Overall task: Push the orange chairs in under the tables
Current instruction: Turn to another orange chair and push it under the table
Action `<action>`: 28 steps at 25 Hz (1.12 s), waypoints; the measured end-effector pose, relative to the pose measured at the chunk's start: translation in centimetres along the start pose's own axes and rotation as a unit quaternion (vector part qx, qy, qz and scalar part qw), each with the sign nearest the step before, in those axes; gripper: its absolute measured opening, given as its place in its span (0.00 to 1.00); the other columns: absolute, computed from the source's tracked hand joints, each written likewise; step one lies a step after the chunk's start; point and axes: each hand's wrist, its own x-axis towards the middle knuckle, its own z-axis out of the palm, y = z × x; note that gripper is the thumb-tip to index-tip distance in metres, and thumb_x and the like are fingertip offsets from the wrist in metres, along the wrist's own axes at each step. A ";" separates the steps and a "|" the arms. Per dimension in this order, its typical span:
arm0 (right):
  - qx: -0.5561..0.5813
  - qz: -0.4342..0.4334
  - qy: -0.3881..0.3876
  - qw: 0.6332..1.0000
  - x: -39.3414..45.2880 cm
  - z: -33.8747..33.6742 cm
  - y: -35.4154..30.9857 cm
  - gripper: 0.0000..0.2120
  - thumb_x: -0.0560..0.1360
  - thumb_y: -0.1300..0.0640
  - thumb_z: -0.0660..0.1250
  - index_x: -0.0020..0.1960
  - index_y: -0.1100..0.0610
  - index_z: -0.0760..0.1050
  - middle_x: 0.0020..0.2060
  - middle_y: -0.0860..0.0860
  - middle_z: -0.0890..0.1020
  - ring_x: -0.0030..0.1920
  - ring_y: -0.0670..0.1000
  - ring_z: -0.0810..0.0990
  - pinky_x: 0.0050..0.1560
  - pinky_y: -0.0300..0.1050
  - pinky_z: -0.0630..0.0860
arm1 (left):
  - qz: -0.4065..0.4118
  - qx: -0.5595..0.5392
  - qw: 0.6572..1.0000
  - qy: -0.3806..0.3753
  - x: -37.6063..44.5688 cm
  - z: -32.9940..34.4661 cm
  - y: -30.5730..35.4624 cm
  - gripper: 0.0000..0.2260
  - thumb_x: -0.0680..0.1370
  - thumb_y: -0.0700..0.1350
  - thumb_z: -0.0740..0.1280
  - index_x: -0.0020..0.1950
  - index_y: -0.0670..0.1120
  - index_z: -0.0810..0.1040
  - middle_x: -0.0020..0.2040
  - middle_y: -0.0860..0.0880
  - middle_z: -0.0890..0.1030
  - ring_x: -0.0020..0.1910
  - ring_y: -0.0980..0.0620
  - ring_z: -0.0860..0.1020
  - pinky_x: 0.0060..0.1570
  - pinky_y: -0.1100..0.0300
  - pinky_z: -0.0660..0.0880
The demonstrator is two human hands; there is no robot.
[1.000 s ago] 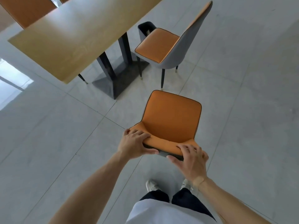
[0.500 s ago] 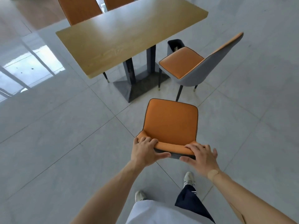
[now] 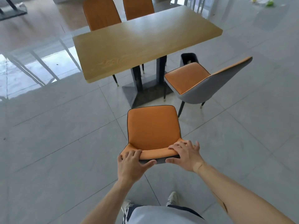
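An orange chair [image 3: 152, 128] with a grey back shell stands on the tiled floor right in front of me, its seat facing the wooden table [image 3: 142, 41]. My left hand [image 3: 131, 167] grips the left end of its backrest top. My right hand [image 3: 186, 154] grips the right end. A gap of floor separates the chair from the table's near edge. A second orange chair [image 3: 187, 77] stands at the table's right side, angled and pulled out. Two more orange chairs [image 3: 101, 13] sit tucked against the far side.
The table rests on a dark pedestal base [image 3: 142, 92]. A black bin [image 3: 189, 58] stands behind the angled chair. Glossy grey tile floor spreads to the left and right. Another table base [image 3: 11, 12] shows at the far left. My shoes [image 3: 172, 198] are below the chair.
The view has swung so the table sits more squarely ahead and looks farther off. Both hands stay on the backrest; the chair has turned with me toward the table.
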 end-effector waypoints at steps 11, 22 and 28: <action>-0.045 -0.079 -0.007 0.996 7.1 -5.0 6.3 0.41 0.63 0.17 0.40 0.67 0.36 0.64 0.66 0.41 0.71 0.65 0.52 0.64 0.60 0.57 0.61 | -0.073 -0.005 0.997 -0.033 6.0 -0.3 5.4 0.44 0.62 0.84 0.43 0.65 0.61 0.72 0.64 0.57 0.75 0.64 0.53 0.69 0.64 0.45 0.60; -0.073 -0.099 -0.073 0.990 18.6 -13.1 11.1 0.42 0.62 0.16 0.42 0.70 0.35 0.62 0.69 0.41 0.69 0.66 0.52 0.62 0.64 0.57 0.59 | -0.113 -0.028 0.993 -0.031 17.0 -0.9 9.7 0.44 0.62 0.84 0.41 0.65 0.59 0.71 0.62 0.55 0.77 0.60 0.51 0.73 0.63 0.40 0.62; -0.065 -0.125 -0.065 0.988 23.0 -15.2 12.6 0.41 0.63 0.16 0.43 0.68 0.35 0.63 0.67 0.40 0.70 0.66 0.51 0.62 0.64 0.58 0.57 | -0.115 -0.020 0.993 -0.023 21.6 -1.5 10.4 0.43 0.62 0.84 0.42 0.62 0.60 0.73 0.59 0.56 0.77 0.59 0.51 0.72 0.59 0.43 0.64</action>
